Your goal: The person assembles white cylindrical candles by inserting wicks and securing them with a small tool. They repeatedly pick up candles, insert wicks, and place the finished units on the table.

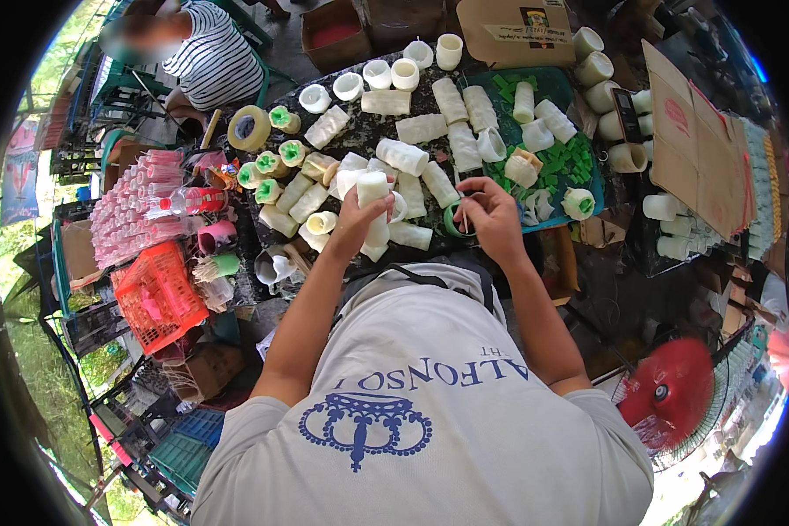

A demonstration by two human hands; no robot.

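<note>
The left hand (357, 226) has its fingers wrapped round a white cylinder (373, 186), which stands roughly upright in the grip, above the crowded counter (373, 131). To the right of those fingers, the right hand (493, 217) bends its own in a narrow pose at a green-rimmed round container (451, 221); whether they pinch anything small there, I cannot tell. More white cylinders lie just beyond both sets of fingers, and green pieces (572, 162) fill a tray (598, 195) to the right of the right fingers. The step in hand looks like handling a single cylinder, steadied on the left while the right fingers work at the container. The next move seems to call for a steady left grip and a precise right pinch.
</note>
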